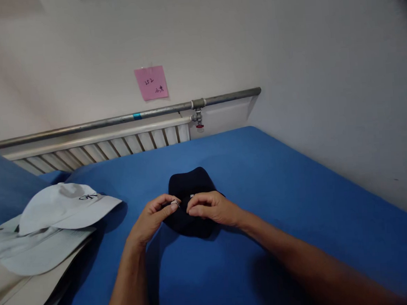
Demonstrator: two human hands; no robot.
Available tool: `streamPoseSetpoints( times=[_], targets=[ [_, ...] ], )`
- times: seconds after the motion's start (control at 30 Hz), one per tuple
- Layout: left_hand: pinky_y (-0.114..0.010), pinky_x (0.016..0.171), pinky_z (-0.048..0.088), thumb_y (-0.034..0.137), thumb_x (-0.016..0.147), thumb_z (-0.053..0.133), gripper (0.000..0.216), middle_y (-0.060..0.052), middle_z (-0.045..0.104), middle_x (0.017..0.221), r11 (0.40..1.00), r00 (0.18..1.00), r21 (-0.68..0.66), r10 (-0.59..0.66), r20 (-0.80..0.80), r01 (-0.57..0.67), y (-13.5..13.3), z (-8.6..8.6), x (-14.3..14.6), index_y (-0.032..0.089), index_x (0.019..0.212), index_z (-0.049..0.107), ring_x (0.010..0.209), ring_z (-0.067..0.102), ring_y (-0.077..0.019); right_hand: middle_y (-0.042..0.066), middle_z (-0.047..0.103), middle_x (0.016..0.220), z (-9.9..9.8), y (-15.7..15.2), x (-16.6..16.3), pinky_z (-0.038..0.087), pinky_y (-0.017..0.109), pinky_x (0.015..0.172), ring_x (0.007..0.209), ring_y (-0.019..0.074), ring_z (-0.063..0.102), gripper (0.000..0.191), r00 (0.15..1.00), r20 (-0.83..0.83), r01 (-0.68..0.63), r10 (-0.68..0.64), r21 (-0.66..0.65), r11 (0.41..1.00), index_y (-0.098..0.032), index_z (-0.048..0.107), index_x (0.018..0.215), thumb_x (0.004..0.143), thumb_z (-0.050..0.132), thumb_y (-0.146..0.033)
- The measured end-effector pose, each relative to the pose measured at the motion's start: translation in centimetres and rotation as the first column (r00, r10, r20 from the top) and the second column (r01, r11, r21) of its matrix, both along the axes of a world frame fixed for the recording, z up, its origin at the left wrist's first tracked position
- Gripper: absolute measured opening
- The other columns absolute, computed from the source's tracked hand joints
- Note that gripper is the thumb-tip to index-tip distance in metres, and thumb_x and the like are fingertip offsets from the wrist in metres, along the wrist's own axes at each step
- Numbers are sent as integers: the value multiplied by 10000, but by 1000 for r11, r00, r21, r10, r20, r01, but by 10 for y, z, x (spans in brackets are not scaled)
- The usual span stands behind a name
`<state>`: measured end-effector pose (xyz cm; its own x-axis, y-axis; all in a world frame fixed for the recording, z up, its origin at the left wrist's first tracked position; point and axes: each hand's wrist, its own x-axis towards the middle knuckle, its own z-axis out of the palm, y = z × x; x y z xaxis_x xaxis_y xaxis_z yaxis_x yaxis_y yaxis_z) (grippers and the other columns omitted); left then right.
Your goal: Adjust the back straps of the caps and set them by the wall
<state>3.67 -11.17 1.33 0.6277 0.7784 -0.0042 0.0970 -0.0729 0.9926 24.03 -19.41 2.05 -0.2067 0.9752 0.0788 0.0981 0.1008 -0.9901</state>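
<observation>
A dark navy cap (191, 178) lies on the blue surface in front of me, between my two hands. With thumb and fingers, my left hand (154, 218) pinches a small metal piece (176, 203), which looks like a strap buckle, at the cap's left side. Over the cap's middle, my right hand (216, 209) has its thumb and fingertips closed together. Whatever is between those fingertips is dark or hidden against the cap. A small pale tag (192, 196) shows just above the right fingers.
White caps (65, 204) and beige caps (36, 291) are stacked at the left on the blue-covered surface (259, 167). Behind stand a radiator (120, 147) and a metal pipe (101, 124) with a red-handled valve (199, 120). A pink note (151, 83) hangs on the wall.
</observation>
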Motion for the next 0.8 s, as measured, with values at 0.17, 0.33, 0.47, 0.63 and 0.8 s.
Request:
streamPoseSetpoints(
  times=[0.17,0.33,0.47,0.63,0.8],
  targets=[
    [-257,726,416,375,762,698,204,-11,667,838,1000,1000,-2,17,-25,-18,1,-3,2,227,900,725,780,551,-138,-40,572,667,-5,1,4,385,216,596,603,73,484,141,995,58,-82,83,-33,996,-184,705,832,709,720,-251],
    [-242,697,414,346,720,741,216,-14,670,803,996,994,-83,42,97,-34,4,-10,1,216,892,729,728,562,-123,-42,582,649,-16,10,12,361,196,539,554,54,467,85,988,-153,14,-25,-73,997,-170,657,756,694,700,-209],
    [-213,674,404,317,683,771,194,-2,675,771,987,979,-148,85,185,-58,5,-11,3,202,830,719,707,572,-105,-54,576,656,-23,16,21,282,183,445,431,16,334,202,921,-375,42,-108,-179,983,-182,632,896,705,682,-223],
    [-206,678,411,319,669,781,200,-7,686,773,984,974,-174,63,217,-25,2,-10,6,191,807,716,707,579,-103,-33,579,732,-28,16,15,313,186,464,469,15,411,249,946,-316,15,-74,-184,983,-160,673,920,674,635,-145],
    [-203,664,413,289,688,766,163,7,681,793,976,970,-214,89,224,-40,3,-13,3,214,820,707,704,577,-98,-77,458,505,-31,16,10,358,199,483,445,48,403,226,931,-316,137,-184,-164,977,-149,661,909,723,534,-153]
  ],
)
